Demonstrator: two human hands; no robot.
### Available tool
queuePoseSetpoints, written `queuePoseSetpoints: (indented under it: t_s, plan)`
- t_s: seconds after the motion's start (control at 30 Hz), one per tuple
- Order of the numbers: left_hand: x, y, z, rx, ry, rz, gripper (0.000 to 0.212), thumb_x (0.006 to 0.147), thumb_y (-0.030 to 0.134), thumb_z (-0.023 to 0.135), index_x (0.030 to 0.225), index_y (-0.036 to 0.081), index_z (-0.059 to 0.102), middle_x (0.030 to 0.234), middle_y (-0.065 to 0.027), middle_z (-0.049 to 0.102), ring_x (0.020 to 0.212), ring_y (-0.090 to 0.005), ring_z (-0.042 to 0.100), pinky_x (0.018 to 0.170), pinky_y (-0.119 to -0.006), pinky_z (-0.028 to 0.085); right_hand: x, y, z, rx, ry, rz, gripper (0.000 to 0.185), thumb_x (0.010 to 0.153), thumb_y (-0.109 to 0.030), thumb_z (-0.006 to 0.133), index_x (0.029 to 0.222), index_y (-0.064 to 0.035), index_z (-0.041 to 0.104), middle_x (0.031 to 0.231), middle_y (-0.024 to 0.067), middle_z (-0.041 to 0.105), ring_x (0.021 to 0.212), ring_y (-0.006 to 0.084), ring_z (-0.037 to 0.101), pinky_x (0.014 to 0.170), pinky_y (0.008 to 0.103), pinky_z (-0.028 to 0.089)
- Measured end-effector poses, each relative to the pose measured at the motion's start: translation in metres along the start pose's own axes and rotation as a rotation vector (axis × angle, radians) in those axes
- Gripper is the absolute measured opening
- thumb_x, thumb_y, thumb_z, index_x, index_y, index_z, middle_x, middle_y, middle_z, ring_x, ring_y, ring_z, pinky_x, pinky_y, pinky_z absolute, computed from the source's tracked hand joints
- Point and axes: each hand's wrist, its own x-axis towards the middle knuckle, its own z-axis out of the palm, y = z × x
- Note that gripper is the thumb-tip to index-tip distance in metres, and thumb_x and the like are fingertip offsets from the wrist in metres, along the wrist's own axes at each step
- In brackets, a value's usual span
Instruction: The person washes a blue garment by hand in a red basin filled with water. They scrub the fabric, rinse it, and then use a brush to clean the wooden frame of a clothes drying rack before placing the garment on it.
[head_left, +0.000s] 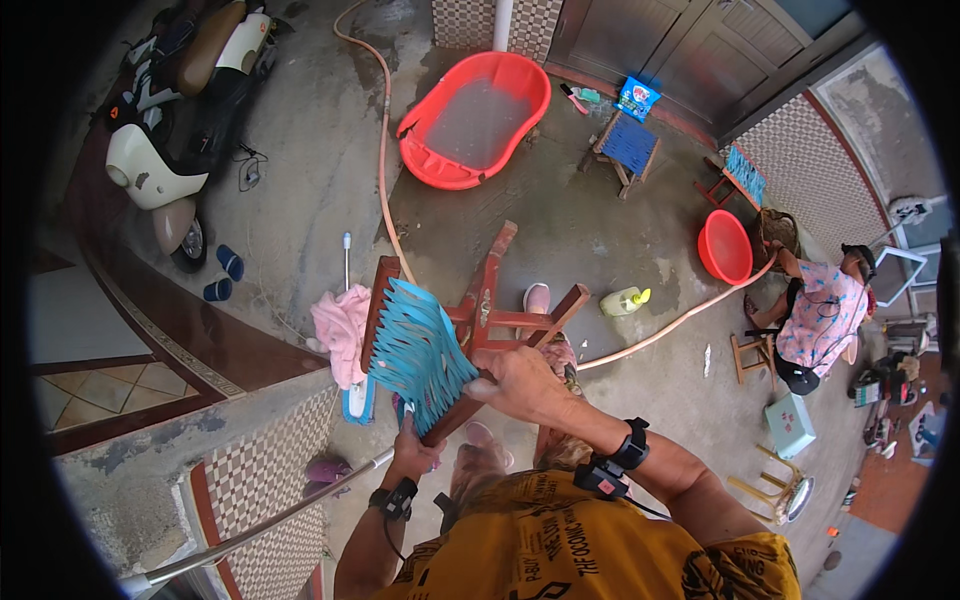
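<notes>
A wooden folding stool (480, 322) with a seat of woven blue straps (416, 345) is held up in front of my body, its red-brown legs spread outward. My right hand (521, 382) grips the wooden seat rail near one corner. At the lower end of that same rail is my left hand (418, 448), with its thumb up against the straps. A small whitish thing shows beside the left thumb, too hidden to name. Both wrists wear black strapped devices.
A red tub (480, 112) of cloudy water stands ahead. Another stool (626, 146) and a soap bottle (625, 301) are on the wet floor. A hose (675, 322) crosses to a seated person (821, 307) beside a red basin (725, 246). A mop (358, 401) with pink cloth (341, 330) lies left.
</notes>
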Motion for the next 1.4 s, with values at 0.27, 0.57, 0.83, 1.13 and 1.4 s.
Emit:
queuePoseSetpoints:
  t_s: [0.27,0.57,0.83,1.13,1.4]
  plan:
    - [0.099,0.094,0.212,-0.069,0.068,-0.107,0.034,0.103,0.045,0.040,0.121,0.017,0.050,0.107,-0.0058,0.055,0.088,-0.0213,0.053,0.067,-0.035,0.050,0.177,0.073,-0.147,0.027,0.114,-0.009,0.020,0.077,-0.018,0.063,0.076,0.0014,0.056,0.061,0.0257,0.051,0.060,0.0462,0.055,0.057,0.0498,0.045]
    - [0.206,0.217,0.388,-0.099,0.000,-0.091,0.037,0.101,0.047,0.044,0.109,0.013,0.055,0.088,-0.0072,0.060,0.076,-0.0217,0.056,0.065,-0.038,0.047,0.352,0.138,-0.271,-0.073,0.194,0.083,0.020,0.078,-0.021,0.061,0.078,-0.0005,0.061,0.063,0.0241,0.057,0.064,0.0437,0.061,0.061,0.0509,0.050]
    - [0.285,0.316,0.488,-0.046,0.038,-0.176,0.041,0.091,0.051,0.056,0.109,0.014,0.055,0.089,-0.0018,0.054,0.083,-0.0180,0.054,0.070,-0.034,0.045,0.468,0.194,-0.338,-0.097,0.209,0.242,0.022,0.076,-0.022,0.061,0.084,-0.0020,0.064,0.065,0.0238,0.061,0.066,0.0432,0.064,0.065,0.0497,0.054]
    - [0.323,0.369,0.554,-0.052,0.132,-0.110,0.052,0.093,0.058,0.051,0.116,0.012,0.060,0.094,-0.0037,0.061,0.083,-0.0204,0.054,0.072,-0.036,0.045,0.562,0.232,-0.392,0.002,0.190,0.222,0.024,0.077,-0.025,0.064,0.087,-0.0034,0.066,0.070,0.0214,0.065,0.072,0.0414,0.067,0.068,0.0498,0.054]
    - [0.341,0.367,0.608,-0.218,0.248,-0.134,0.050,0.093,0.056,0.050,0.113,0.011,0.059,0.090,-0.0044,0.060,0.079,-0.0195,0.056,0.070,-0.037,0.045,0.623,0.279,-0.433,0.080,-0.014,0.164,0.029,0.078,-0.023,0.064,0.097,-0.0014,0.065,0.075,0.0254,0.064,0.078,0.0440,0.066,0.077,0.0501,0.054]
